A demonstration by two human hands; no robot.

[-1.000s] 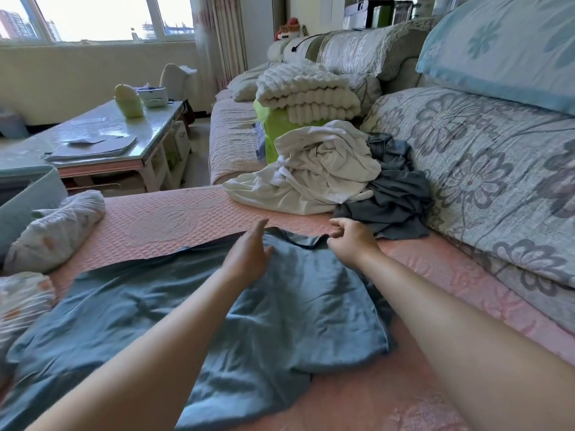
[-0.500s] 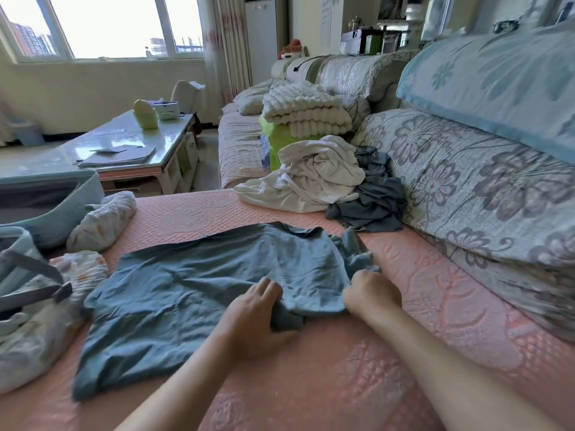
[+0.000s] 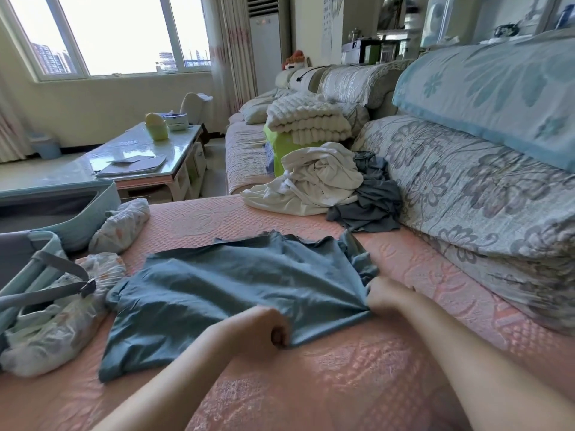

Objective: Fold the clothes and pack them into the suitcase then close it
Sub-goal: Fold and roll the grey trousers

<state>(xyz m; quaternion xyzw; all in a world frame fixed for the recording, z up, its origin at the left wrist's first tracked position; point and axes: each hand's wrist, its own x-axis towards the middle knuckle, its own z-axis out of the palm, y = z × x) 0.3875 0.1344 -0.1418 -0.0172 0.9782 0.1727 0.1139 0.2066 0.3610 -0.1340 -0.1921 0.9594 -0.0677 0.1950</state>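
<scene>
A blue-grey T-shirt (image 3: 224, 290) lies spread on the pink sofa seat (image 3: 389, 368). My left hand (image 3: 258, 332) grips its near edge in a curled fist. My right hand (image 3: 385, 295) pinches the shirt's right near corner, where the cloth bunches. The light blue suitcase (image 3: 77, 209) lies open at the left, with patterned white clothes (image 3: 62, 321) under its grey strap. A pile of white clothes (image 3: 314, 181) and dark grey clothes (image 3: 373, 200) sits farther back on the seat.
A rolled patterned garment (image 3: 121, 225) lies beside the suitcase. Floral back cushions (image 3: 482, 194) line the right side. Folded white blankets (image 3: 308, 122) on a green box stand behind the pile. A glass coffee table (image 3: 130, 160) stands at the left rear.
Both hands slid from the shirt's far collar edge to its near edge and took hold of it. The shirt now lies farther from me and the view has risen.
</scene>
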